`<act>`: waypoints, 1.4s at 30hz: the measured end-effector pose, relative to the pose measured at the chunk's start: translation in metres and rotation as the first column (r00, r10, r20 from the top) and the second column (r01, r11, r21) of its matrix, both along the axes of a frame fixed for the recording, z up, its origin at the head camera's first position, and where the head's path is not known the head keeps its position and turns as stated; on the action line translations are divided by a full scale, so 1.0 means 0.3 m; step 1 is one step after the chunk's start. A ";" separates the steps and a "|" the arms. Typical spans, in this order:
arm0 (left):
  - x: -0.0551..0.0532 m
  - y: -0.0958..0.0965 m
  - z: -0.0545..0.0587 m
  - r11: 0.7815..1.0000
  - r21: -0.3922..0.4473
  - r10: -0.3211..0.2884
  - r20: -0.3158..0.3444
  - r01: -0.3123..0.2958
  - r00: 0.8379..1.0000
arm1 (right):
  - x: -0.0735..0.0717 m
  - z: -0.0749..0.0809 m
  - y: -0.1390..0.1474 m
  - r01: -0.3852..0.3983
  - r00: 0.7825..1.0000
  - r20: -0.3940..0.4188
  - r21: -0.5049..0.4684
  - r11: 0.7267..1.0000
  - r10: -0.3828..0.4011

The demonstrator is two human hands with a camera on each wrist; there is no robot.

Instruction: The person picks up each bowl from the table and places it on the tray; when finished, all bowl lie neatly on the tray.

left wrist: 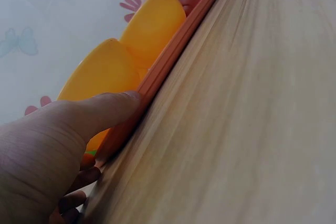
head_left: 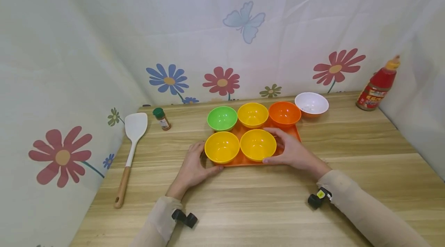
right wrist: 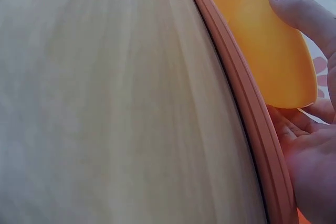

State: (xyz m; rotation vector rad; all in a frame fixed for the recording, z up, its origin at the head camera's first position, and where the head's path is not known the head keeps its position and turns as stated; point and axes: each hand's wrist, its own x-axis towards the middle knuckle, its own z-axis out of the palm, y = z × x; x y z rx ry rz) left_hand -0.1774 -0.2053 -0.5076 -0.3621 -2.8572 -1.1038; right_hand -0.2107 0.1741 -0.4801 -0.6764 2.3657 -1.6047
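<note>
In the head view, an orange tray (head_left: 240,160) carries several small bowls. My left hand (head_left: 191,168) grips its front left corner, beside the left yellow bowl (head_left: 222,147); in the left wrist view the thumb (left wrist: 113,109) presses on the tray's rim (left wrist: 164,62), with the other fingers partly hidden. My right hand (head_left: 293,151) holds the right yellow bowl (head_left: 258,145), thumb at its near side and fingers round its far right side. The back row has a green bowl (head_left: 222,118), another yellow bowl (head_left: 253,115) and an orange bowl (head_left: 285,114).
A white-lined bowl (head_left: 311,104) stands just beyond the tray's back right corner. At the left lie a white spatula with a wooden handle (head_left: 130,158) and a green-capped spice jar (head_left: 162,119). A red sauce bottle (head_left: 377,87) stands far right. Flowered curtain (head_left: 194,27) surrounds the wooden table.
</note>
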 end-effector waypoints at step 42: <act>0.001 0.003 0.004 1.000 0.005 -0.003 -0.008 0.003 1.000 | -0.187 0.282 0.359 0.385 0.865 -0.314 -0.086 0.919 -0.392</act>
